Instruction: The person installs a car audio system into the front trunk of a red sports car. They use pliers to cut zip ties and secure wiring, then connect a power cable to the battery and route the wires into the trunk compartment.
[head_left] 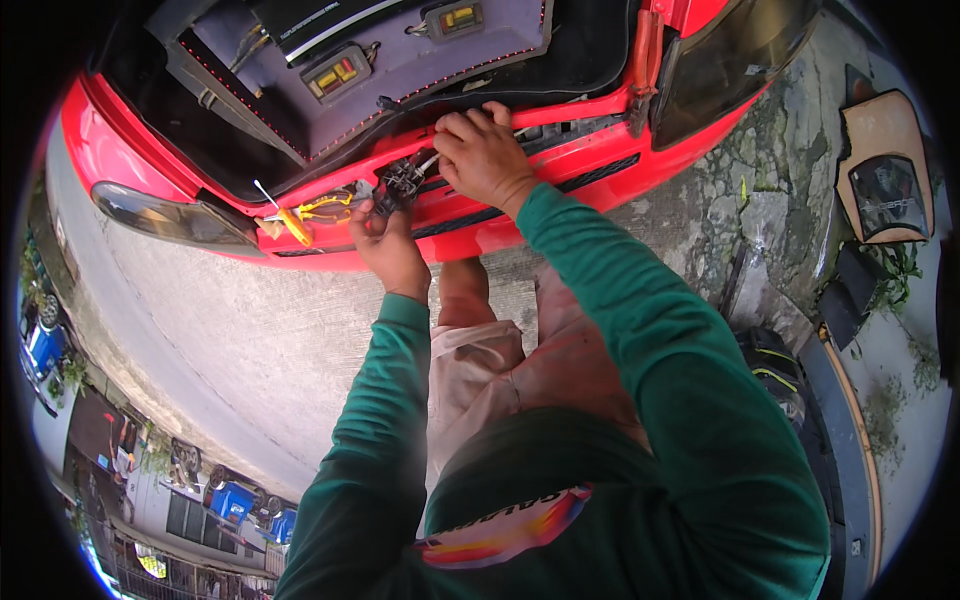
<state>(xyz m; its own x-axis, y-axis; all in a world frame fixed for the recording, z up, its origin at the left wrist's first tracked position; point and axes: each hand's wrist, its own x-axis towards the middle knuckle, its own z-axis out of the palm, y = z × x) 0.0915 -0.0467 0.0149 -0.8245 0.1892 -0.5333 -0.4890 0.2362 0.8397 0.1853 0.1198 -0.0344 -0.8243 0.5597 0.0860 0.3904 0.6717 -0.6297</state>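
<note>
The rear of a red car is in front of me, its luggage space open. At the middle of its red edge is a dark metal latch mechanism. My left hand has its thumb and fingers closed on the latch's lower left side. Just to the right, my right hand bends over the red edge, fingers curled. A thin pale metal shaft shows between those fingers and the latch; whatever the palm holds is hidden. Left of the latch lie a screwdriver with an orange-yellow handle and yellow-handled pliers.
Inside the luggage space is a grey panel with a black box-shaped unit and small lit modules. A red-handled tool rests at the right corner. On the ground at right are a tan board and a dark bag.
</note>
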